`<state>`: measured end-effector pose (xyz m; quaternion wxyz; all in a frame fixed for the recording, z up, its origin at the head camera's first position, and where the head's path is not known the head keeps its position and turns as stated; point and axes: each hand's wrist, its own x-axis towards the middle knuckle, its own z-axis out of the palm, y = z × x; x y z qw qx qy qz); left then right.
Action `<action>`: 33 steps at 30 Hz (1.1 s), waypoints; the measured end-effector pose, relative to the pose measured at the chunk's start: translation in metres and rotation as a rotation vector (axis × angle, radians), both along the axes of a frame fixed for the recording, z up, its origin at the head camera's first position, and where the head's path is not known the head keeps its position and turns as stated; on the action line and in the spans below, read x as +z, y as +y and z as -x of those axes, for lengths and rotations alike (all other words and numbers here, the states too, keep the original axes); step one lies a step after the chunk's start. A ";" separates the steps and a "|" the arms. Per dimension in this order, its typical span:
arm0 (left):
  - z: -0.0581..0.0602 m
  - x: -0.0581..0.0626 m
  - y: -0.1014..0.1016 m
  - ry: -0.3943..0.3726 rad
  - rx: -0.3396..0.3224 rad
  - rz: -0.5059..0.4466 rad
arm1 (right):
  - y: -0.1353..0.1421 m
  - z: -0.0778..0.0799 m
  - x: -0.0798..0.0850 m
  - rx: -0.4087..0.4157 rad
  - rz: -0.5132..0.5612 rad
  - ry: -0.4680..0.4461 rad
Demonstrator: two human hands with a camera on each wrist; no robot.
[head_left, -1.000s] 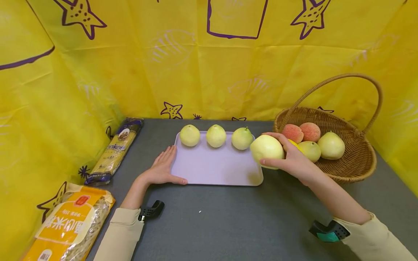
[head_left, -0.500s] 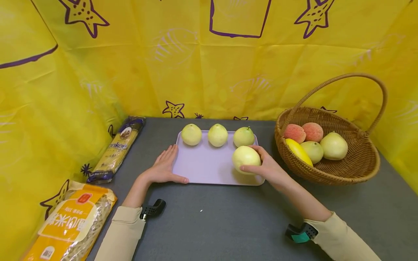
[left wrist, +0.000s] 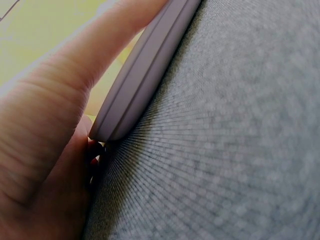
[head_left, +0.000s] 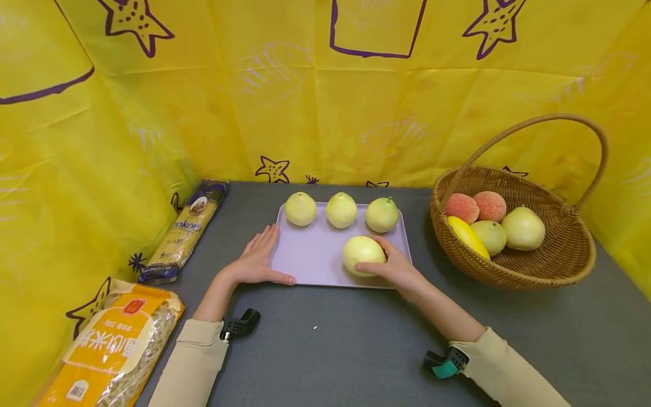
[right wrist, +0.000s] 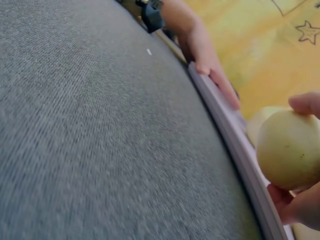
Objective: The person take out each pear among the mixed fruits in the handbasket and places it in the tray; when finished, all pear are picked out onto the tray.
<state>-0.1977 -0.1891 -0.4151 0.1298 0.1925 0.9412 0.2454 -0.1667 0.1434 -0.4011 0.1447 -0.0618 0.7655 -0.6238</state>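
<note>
My right hand (head_left: 395, 267) grips a pale yellow, round pear (head_left: 363, 255), thumb in front and fingers behind, over the right front part of a lilac tray (head_left: 307, 261). In the right wrist view the pear (right wrist: 290, 149) shows small dark specks, with a finger above and a thumb below. Three pale green pears stand in a row along the tray's back: a left pear (head_left: 300, 209), a middle pear (head_left: 341, 210) and a right pear (head_left: 382, 215) with a short stem. My left hand (head_left: 258, 263) rests at the tray's left front corner, fingers straight, thumb along the front rim.
A wicker basket (head_left: 569, 263) at the right holds two peaches (head_left: 476, 207), a yellow oblong fruit (head_left: 468, 236), a greenish fruit (head_left: 490, 237) and a pear (head_left: 524, 228). Noodle packs, a slim one (head_left: 185, 229) and an orange one (head_left: 114, 345), lie left. Yellow cloth (head_left: 325, 124) hangs behind.
My right hand has carried the pear leftward from beside the basket to over the tray's right front part. The left hand keeps its place at the tray; the view has shifted slightly.
</note>
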 end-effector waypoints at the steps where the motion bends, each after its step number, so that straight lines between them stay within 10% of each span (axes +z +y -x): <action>1: 0.000 0.000 0.000 0.004 -0.002 -0.003 | -0.003 0.000 -0.001 -0.006 0.001 -0.003; 33: 0.003 -0.006 -0.002 0.049 -0.024 0.010 | -0.081 0.013 -0.009 -0.028 -0.029 0.151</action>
